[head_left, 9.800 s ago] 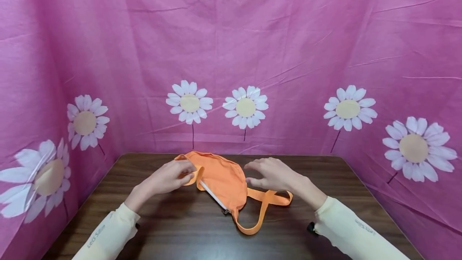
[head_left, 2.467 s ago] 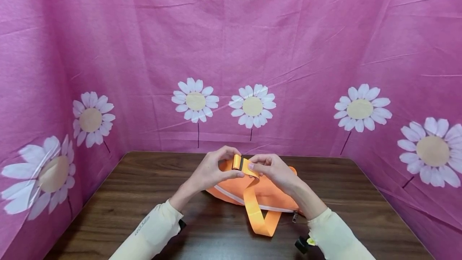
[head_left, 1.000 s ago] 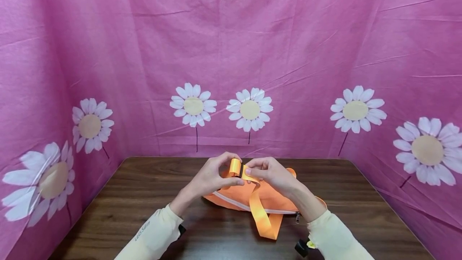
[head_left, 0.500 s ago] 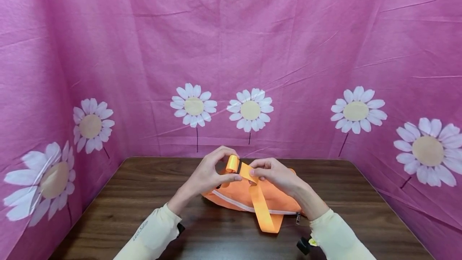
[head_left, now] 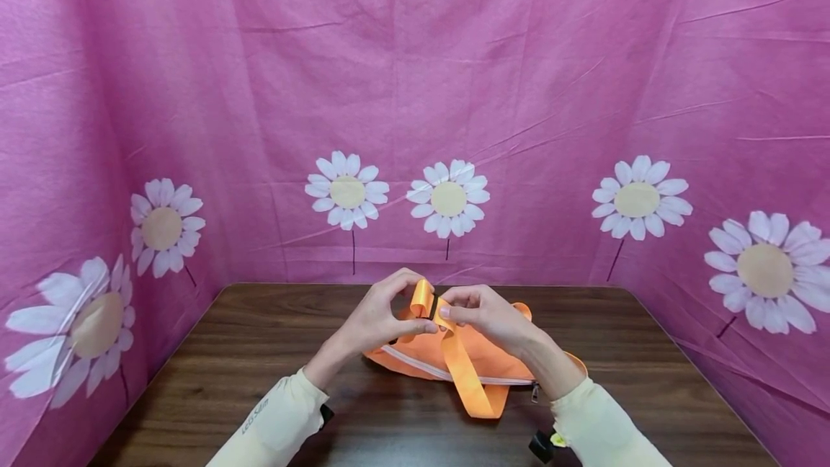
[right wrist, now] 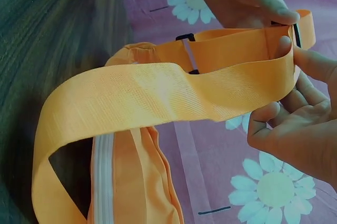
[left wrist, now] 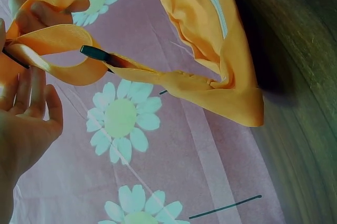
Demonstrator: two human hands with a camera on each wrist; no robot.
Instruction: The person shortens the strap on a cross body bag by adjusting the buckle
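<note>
At lower centre, the orange strap (head_left: 467, 377) dips nearest; above, the right hand (head_left: 493, 317) pinches it just right of the near-upright buckle (head_left: 434, 307), which the left hand (head_left: 372, 316) grips between thumb and fingers. Beyond, the bag (head_left: 499, 357) lies crosswise.

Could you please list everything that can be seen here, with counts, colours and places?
Bag: one, orange, on the table below the hands
Zip: one, white, along the bag
Zip pull: one, metallic, at the zip's end
Strap: one, orange, looping down from the hands
Strap buckle: one, black, between the hands
End buckle: one, black, at the bag's end
Table: one, brown, underneath
Curtain: pink, around the table
Daisies: six in the head view, white and yellow, on the curtain
Sleeves: two, cream, on the forearms
Left hand: one, bare, holding the strap buckle
Right hand: one, bare, pinching the strap
</note>
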